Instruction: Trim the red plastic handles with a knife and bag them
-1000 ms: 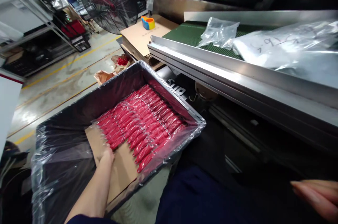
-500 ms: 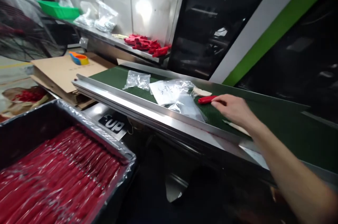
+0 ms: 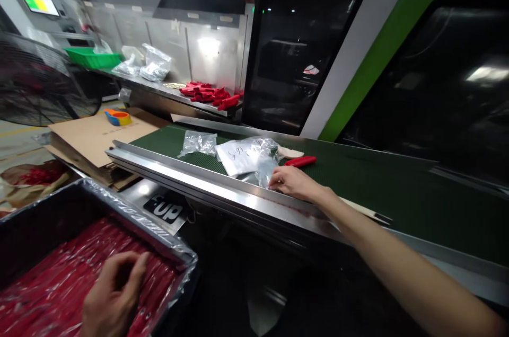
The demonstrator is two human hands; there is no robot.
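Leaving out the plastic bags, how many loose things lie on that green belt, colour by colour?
Red: 1, the red piece
Pale: 2, the short pale piece by the bags and the slim dark-tipped tool
Total in sight: 3

The right hand (image 3: 292, 182) is bare, with slender fingers; the long, slim forearm (image 3: 392, 257) behind it is likewise uncovered. The left hand (image 3: 111, 294), also bare, appears slightly blurred.
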